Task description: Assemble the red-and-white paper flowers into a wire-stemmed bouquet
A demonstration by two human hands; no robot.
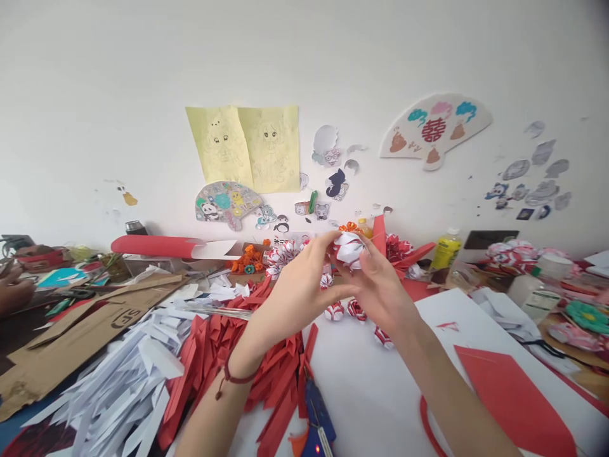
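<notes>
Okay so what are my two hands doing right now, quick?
Left hand: curled around the white-and-red paper piece.
Right hand: holding the same piece from the other side.

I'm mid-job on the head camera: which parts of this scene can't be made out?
All in the head view:
- Far side of the white-and-red paper piece: hidden by the piece itself and by fingers of the left hand and right hand.
- Lower end of the blue tool: cut off by the bottom edge.
- Other person's hand: cut off by the left edge.
- Small print on the clear bottle: too small and blurred.
</notes>
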